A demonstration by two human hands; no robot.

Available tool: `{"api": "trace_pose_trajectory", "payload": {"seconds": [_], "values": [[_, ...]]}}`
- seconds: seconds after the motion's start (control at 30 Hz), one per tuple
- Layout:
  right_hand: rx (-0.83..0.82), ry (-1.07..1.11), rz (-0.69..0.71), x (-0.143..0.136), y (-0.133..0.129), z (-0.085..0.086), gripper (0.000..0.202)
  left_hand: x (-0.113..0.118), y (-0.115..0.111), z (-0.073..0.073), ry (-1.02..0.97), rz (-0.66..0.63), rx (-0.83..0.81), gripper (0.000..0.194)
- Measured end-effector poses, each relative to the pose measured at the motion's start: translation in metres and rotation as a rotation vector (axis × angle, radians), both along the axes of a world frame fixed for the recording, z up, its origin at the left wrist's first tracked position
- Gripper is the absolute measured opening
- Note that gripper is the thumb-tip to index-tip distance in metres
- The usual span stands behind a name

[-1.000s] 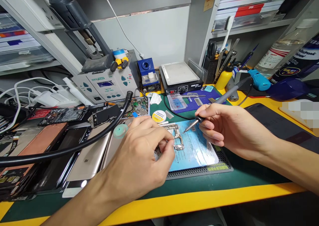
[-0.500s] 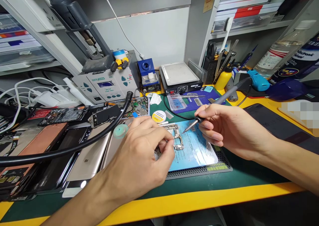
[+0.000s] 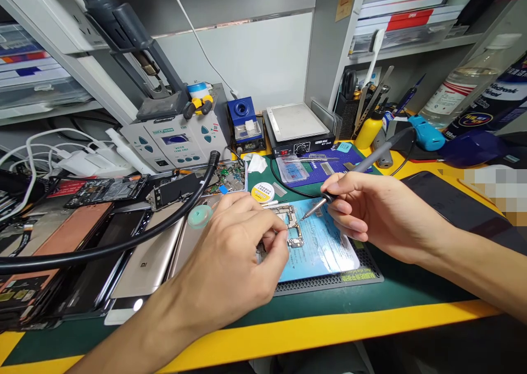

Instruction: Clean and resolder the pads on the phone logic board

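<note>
In my right hand (image 3: 358, 204) is a soldering iron (image 3: 373, 157), gripped like a pen, its metal tip pointing down and left. That tip is close to the right edge of a phone circuit board (image 3: 293, 220); whether they touch I cannot tell. My left hand (image 3: 247, 247) rests over the board's left part with thumb and forefinger pinched together. What those fingers hold, if anything, is hidden. Beneath the board lies a shiny light-blue sheet (image 3: 317, 253), which rests on a dark perforated mat (image 3: 366, 275).
Phones and phone parts (image 3: 144, 253) line the left side, crossed by a thick black hose (image 3: 181, 215). Behind stand a hot-air station (image 3: 177, 138), a blue iron holder (image 3: 241, 113) and a heating plate (image 3: 298, 122). A round yellow-and-white tin (image 3: 262, 192) sits beyond the board. A dark flat panel (image 3: 448, 209) lies at right.
</note>
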State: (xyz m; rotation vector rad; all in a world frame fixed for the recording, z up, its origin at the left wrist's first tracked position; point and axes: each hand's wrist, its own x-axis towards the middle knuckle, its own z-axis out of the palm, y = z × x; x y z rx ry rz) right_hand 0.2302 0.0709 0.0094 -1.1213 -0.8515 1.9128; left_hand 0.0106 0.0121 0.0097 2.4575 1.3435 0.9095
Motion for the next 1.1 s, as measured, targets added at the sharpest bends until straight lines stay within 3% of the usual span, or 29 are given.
{"api": "trace_pose_trajectory", "payload": {"seconds": [1.1], "values": [[-0.002, -0.004, 0.000, 0.0025, -0.0018, -0.0005, 0.011, -0.0018, -0.0001, 0.0000, -0.011, 0.004, 0.012, 0.019]]}}
